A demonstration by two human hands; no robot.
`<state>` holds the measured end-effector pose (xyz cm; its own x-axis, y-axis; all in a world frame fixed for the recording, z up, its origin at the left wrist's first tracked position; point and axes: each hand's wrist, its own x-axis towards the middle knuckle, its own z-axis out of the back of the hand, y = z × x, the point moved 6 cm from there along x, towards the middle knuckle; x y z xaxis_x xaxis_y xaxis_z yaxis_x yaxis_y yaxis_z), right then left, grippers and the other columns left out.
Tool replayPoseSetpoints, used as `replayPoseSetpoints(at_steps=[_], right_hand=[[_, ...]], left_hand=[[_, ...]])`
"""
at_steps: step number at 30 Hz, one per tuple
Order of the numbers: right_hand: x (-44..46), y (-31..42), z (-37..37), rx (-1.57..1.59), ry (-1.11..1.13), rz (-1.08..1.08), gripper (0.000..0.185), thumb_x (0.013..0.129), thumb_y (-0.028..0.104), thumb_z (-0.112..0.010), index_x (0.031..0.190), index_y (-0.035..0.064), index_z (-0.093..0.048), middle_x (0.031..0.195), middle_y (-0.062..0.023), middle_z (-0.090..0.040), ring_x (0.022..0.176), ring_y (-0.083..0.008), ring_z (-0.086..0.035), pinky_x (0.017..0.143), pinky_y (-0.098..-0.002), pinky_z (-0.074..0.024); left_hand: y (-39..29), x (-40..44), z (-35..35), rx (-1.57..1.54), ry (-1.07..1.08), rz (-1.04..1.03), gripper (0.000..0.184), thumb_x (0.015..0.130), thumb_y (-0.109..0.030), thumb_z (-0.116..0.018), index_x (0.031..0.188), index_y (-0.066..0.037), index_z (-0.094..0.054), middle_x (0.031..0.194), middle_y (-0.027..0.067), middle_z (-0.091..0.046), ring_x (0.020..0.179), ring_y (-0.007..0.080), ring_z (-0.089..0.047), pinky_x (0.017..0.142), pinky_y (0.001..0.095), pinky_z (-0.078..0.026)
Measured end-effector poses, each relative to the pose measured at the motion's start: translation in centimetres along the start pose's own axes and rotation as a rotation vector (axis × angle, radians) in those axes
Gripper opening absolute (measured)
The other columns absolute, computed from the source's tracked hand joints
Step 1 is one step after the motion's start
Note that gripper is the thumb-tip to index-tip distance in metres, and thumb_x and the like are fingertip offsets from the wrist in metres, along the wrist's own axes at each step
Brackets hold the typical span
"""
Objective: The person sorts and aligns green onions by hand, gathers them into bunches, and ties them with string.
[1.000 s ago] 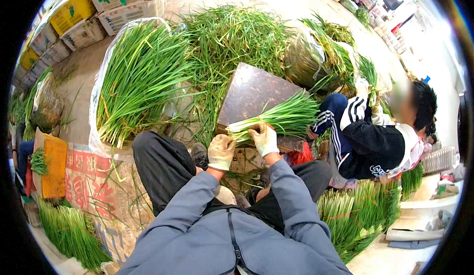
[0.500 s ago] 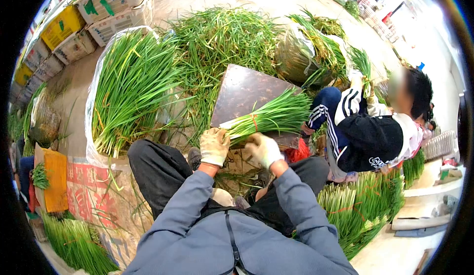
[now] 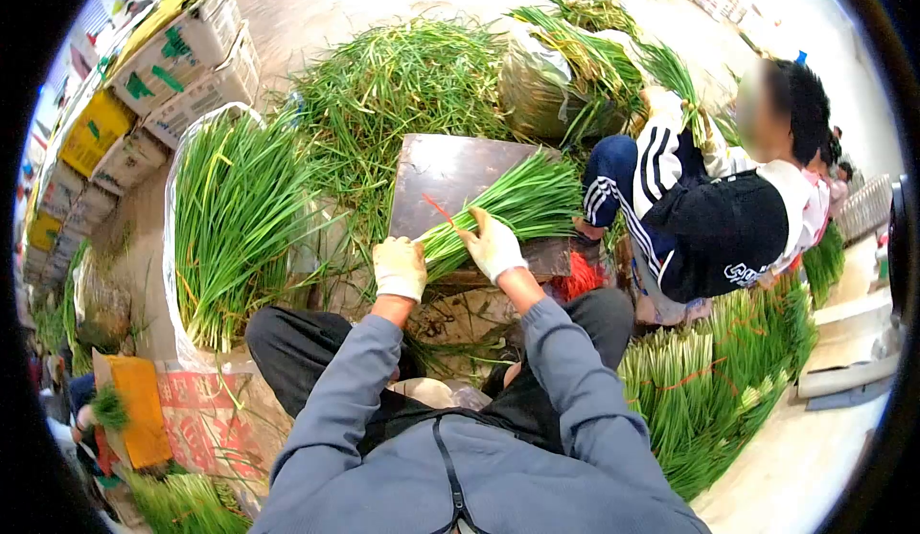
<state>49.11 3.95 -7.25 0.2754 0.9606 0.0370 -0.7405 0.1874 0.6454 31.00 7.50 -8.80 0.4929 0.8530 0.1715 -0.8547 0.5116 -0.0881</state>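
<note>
Beyond my left hand point(image 3: 400, 268), curled at its stem ends, the bundle of green stalks point(image 3: 529, 196) lies on a brown board point(image 3: 428, 165). My right hand point(image 3: 494, 247) meets it beside the red tie point(image 3: 439, 210); whether either hand grips, I cannot tell. Light, even pressure should avoid bruising.

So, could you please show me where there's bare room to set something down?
The dark tabletop is bare between the chive-like bunch and the loose greens beyond. Crowded: its near-left corner, around the left hand and right hand.
</note>
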Motion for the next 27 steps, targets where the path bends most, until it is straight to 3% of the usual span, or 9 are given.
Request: replayPoseSetpoints(at_steps=[3, 5, 13, 16, 19, 21, 23, 24, 27], right_hand=[[3.0, 2.6, -1.1, -0.066, 0.122, 0.063, 0.058, 0.086, 0.025, -0.071, 0.136, 0.0019, -0.052, 0.113, -0.0229, -0.068, 0.102, -0.0378, -0.067, 0.089, -0.0439, -0.0532], [4.4, 3.3, -2.1, -0.088, 0.203, 0.133, 0.030, 0.090, 0.029, -0.065, 0.112, 0.0093, -0.069, 0.102, -0.0190, -0.070, 0.094, -0.0389, -0.067, 0.082, -0.0448, -0.0540], [4.4, 1.4, -2.7, 0.045, -0.048, 0.205, 0.018, 0.092, 0.025, -0.061, 0.094, 0.0119, -0.074, 0.092, -0.0141, -0.067, 0.092, -0.0343, -0.063, 0.080, -0.0428, -0.0528], [5.2, -0.5, -4.0, 0.392, 0.020, 0.028, 0.024, 0.094, 0.028, -0.062, 0.095, 0.0071, -0.074, 0.084, -0.0152, -0.068, 0.080, -0.0332, -0.062, 0.078, -0.0399, -0.0519], [4.7, -1.1, -4.4, 0.813, 0.114, -0.135, 0.034, 0.096, 0.032, -0.061, 0.089, 0.0006, -0.071, 0.070, -0.0137, -0.067, 0.062, -0.0262, -0.059, 0.068, -0.0377, -0.0491], [4.6, -2.4, -4.7, 1.027, 0.119, -0.501, 0.035, 0.097, 0.031, -0.059, 0.081, 0.0019, -0.069, 0.067, -0.0096, -0.066, 0.058, -0.0205, -0.058, 0.059, -0.0376, -0.0460], [5.1, -2.0, -5.5, 1.179, 0.113, -0.445, 0.037, 0.097, 0.032, -0.057, 0.074, 0.0036, -0.066, 0.064, -0.0055, -0.063, 0.054, -0.0166, -0.056, 0.054, -0.0370, -0.0426], [5.4, -2.1, -5.7, 1.012, 0.118, -0.402, 0.037, 0.096, 0.032, -0.057, 0.077, 0.0029, -0.068, 0.066, -0.0074, -0.064, 0.055, -0.0186, -0.057, 0.055, -0.0380, -0.0439], [5.3, -1.5, -4.7, 0.788, 0.060, -0.361, 0.039, 0.092, 0.035, -0.055, 0.089, 0.0005, -0.073, 0.078, -0.0187, -0.069, 0.071, -0.0301, -0.065, 0.070, -0.0437, -0.0494]], left_hand=[[-0.1, 0.1, -0.1, -0.023, -0.044, -0.039, 0.015, 0.081, -0.024, -0.060, 0.076, -0.015, -0.070, 0.080, 0.0051, -0.067, 0.084, 0.0275, -0.064, 0.074, 0.0442, -0.047], [-0.3, 0.4, -0.1, -0.041, -0.058, -0.067, 0.007, 0.078, -0.024, -0.067, 0.079, -0.020, -0.073, 0.080, 0.0050, -0.065, 0.081, 0.0288, -0.062, 0.071, 0.0434, -0.049], [-1.7, 2.3, 0.3, -0.141, -0.046, -0.018, 0.010, 0.079, -0.021, -0.070, 0.084, -0.015, -0.075, 0.084, 0.0074, -0.068, 0.085, 0.0298, -0.063, 0.078, 0.0443, -0.049], [-2.2, 1.6, 1.5, -0.167, -0.172, -0.030, 0.051, 0.069, -0.019, -0.080, 0.117, -0.009, -0.063, 0.115, 0.0143, -0.064, 0.106, 0.0317, -0.060, 0.092, 0.0439, -0.047], [-5.4, 3.3, 2.4, -0.101, -0.176, -0.093, 0.069, 0.064, -0.022, -0.085, 0.125, -0.008, -0.054, 0.121, 0.0171, -0.060, 0.112, 0.0345, -0.057, 0.093, 0.0447, -0.047], [-5.8, 6.0, -0.9, -0.102, 0.405, 0.036, 0.086, 0.073, -0.025, -0.079, 0.146, -0.009, -0.035, 0.138, 0.0178, -0.051, 0.131, 0.0334, -0.047, 0.107, 0.0438, -0.040], [-4.9, 6.2, -6.5, -0.178, 0.478, 0.185, 0.080, 0.074, -0.024, -0.077, 0.143, -0.009, -0.038, 0.132, 0.0168, -0.057, 0.123, 0.0325, -0.056, 0.103, 0.0437, -0.044], [-5.8, 5.8, -5.6, -0.066, 0.297, 0.079, 0.067, 0.079, -0.025, -0.072, 0.137, -0.009, -0.043, 0.122, 0.0157, -0.064, 0.113, 0.0326, -0.063, 0.097, 0.0449, -0.048], [-5.8, 4.6, -4.7, -0.175, 0.514, 0.138, 0.058, 0.080, -0.029, -0.072, 0.130, -0.007, -0.053, 0.121, 0.0155, -0.067, 0.104, 0.0326, -0.068, 0.089, 0.0410, -0.055]])
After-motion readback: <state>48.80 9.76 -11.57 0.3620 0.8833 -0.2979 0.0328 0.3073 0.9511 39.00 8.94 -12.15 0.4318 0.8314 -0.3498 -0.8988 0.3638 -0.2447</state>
